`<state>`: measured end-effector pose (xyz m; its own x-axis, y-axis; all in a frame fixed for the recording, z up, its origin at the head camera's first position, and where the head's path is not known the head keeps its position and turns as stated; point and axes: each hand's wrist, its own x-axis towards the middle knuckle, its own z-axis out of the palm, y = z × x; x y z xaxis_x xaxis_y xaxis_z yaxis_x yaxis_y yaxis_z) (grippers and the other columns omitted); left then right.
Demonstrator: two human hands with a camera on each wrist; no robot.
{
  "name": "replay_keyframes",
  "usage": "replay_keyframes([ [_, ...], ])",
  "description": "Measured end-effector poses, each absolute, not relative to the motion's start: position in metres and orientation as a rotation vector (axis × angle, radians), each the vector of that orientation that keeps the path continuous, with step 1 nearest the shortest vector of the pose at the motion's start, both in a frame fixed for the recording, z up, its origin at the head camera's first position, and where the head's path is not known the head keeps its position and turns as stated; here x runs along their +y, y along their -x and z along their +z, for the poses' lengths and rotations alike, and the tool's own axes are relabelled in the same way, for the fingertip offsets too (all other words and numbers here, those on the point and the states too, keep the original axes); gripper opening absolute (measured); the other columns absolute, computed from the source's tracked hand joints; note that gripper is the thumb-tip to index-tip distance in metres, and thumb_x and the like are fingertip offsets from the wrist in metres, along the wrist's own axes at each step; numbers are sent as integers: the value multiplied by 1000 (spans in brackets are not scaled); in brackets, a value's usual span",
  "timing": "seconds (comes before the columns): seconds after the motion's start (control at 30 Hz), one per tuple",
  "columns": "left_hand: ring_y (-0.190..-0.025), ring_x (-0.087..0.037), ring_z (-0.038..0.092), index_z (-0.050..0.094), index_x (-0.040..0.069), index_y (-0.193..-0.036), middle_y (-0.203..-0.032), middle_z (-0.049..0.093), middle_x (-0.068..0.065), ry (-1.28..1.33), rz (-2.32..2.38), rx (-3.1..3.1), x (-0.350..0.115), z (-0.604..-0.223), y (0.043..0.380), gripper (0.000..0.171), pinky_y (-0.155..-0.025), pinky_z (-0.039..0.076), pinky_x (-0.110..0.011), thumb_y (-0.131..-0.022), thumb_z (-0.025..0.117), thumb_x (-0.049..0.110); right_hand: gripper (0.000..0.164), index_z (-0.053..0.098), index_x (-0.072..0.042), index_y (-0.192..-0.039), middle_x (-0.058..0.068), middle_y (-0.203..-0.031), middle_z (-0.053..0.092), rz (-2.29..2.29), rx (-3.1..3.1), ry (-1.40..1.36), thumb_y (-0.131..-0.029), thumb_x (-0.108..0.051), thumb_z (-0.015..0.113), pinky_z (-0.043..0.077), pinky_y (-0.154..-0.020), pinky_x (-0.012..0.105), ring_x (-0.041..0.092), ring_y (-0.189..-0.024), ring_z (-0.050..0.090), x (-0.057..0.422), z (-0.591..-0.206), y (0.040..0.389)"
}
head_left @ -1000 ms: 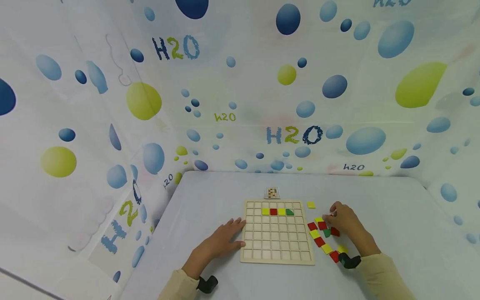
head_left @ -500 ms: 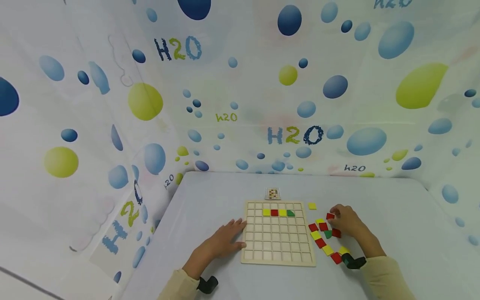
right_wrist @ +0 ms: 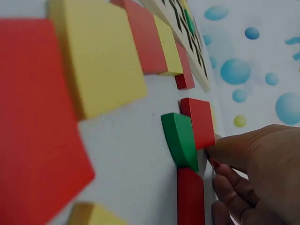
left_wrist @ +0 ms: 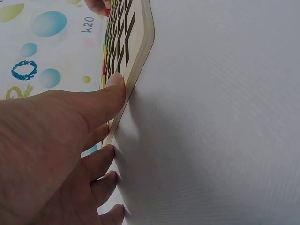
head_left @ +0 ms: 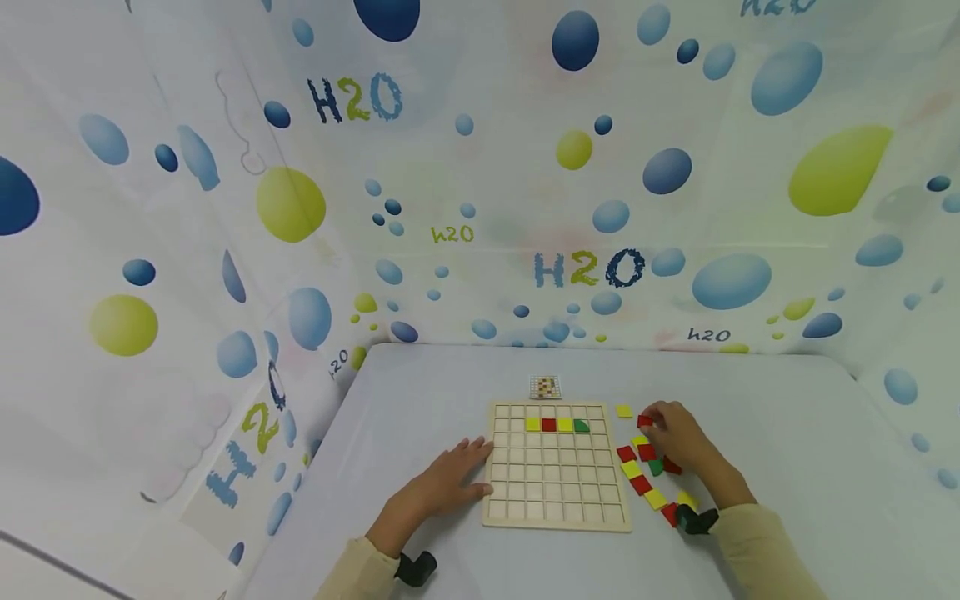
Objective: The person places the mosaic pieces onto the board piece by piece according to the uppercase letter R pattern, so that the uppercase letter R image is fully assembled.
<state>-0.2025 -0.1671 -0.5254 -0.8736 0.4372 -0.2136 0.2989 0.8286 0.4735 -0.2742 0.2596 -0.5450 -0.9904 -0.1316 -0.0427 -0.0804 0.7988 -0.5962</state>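
A wooden grid board lies on the table, with a row of yellow, red, yellow and green pieces in its upper part. My left hand rests against the board's left edge, fingers extended; in the left wrist view the thumb touches the rim. Right of the board, my right hand pinches a red square tile between thumb and fingers. That tile is mostly hidden in the right wrist view. Beneath and beside this hand lie loose tiles, including a green quarter-round piece and a red tile.
A small pattern card lies behind the board. One yellow tile sits apart, near the board's upper right corner. Several red and yellow tiles form a slanted line along the board's right side. A printed curtain surrounds the table.
My right hand has lifted a red tile from the right side and carried it left, toward the board's upper right corner. My left hand has stayed at the board's edge.
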Motion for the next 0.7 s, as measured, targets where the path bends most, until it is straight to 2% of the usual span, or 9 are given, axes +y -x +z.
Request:
replay_keyframes([
  [0.17, -159, -40, 28, 37, 13, -165, -171, 35, -13, -558, 603, 2710, -165, -526, 204, 75, -127, 26, -62, -104, 66, 43, 35, 60, 5, -129, 22, -118, 58, -985, 2877, 160, -104, -19, 68, 56, -100, 54, 33, -105, 55, 251, -542, 283],
  [0.4, -159, -40, 28, 38, 13, -164, -171, 35, -12, -531, 619, 2710, -163, -528, 203, 75, -127, 25, -63, -102, 68, 42, 35, 60, 3, -132, 24, -127, 56, -1034, 2846, 168, -105, -20, 66, 55, -103, 56, 36, -114, 58, 214, -530, 291],
  [0.6, -159, -39, 28, 38, 14, -165, -171, 35, -11, -532, 607, 2717, -162, -528, 205, 75, -127, 26, -62, -102, 68, 44, 26, 66, -2, -123, 16, -118, 60, -1027, 2850, 313, -102, -16, 71, 56, -99, 52, 29, -107, 60, 169, -533, 286],
  [0.7, -160, -39, 27, 38, 15, -165, -171, 34, -11, -531, 611, 2716, -161, -528, 205, 75, -128, 25, -61, -103, 67, 44, 21, 68, -4, -118, 13, -114, 61, -1023, 2853, 439, -101, -14, 73, 52, -97, 53, 28, -103, 59, 149, -531, 281],
])
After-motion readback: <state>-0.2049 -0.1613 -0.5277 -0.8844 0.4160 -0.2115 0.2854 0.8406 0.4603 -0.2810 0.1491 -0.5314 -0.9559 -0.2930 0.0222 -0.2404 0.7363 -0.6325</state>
